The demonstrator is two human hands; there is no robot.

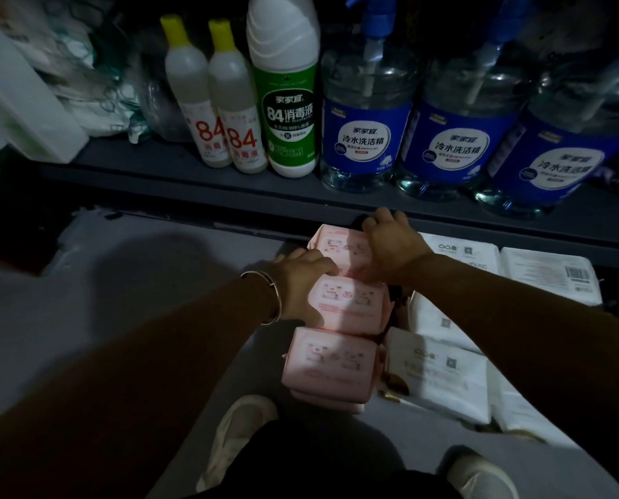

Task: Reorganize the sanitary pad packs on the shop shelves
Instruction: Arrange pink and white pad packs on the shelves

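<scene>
- The far pink pack (pixel 340 252) lies between both hands at the back of a row of three pink sanitary pad packs, its far end under the lip of the grey shelf (pixel 193 163) above.
- The right hand (pixel 391 243) lies over that pack's right end, fingers curled over its far edge, apparently gripping it; the fingertips are in shadow, so how firmly I cannot tell.
- The left hand (pixel 301 282), a bangle (pixel 270 297) at its wrist, rests with fairly straight fingers on the near left corner of the same pack, with its heel against the middle pink pack (pixel 351 304) just toward the person.
- The near pink pack (pixel 331 358) sits closest to the person, touched by neither hand.
- Handling, as a judgement: these look light, soft, film-wrapped bundles that give under pressure and may slide on each other. Squeezing the short ends between two palms seems the surest hold.
- To the right of the right hand lie white packs (pixel 459 261); one carries a barcode, the rest of the print too small to read.
- Beyond the hands, on the shelf, two yellow-capped bottles (pixel 229 113) read "84"; the green-labelled bottle (pixel 288 113) reads "84消毒液".
- The blue-labelled pump bottles (pixel 365 138) read "冷水洗洁精".
</scene>
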